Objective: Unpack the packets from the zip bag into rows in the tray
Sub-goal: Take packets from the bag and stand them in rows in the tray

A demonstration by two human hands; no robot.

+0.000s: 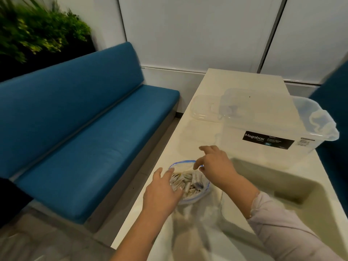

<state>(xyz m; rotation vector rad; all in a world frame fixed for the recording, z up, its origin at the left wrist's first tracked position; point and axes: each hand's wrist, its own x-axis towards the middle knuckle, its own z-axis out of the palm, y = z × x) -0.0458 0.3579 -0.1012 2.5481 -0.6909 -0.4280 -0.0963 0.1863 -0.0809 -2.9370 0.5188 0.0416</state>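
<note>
**Packets sit under your left fingertips, in the open mouth of the bag**

Packets (185,182) lie heaped in the open mouth of the zip bag (204,189), near the table's left edge, just ahead of you. Your left hand (162,193) is the nearer one: its fingers are straight and slightly spread, tips resting on the heap from about 8 o'clock. The pile runs roughly 10 to 4 o'clock, though single packets are too blurred to read.

Your right hand (216,164) is at the mouth's 1 o'clock side, thumb and forefinger pinching the blue rim, the other fingers loosely splayed.

Farther out, at 4 o'clock of the bag, sits the beige tray (320,185), no packets visible in it. So the first lift probably falls to your left hand, carrying rightward across the bag.

Beyond, at 1 o'clock, stands a clear storage box (263,129).
</note>
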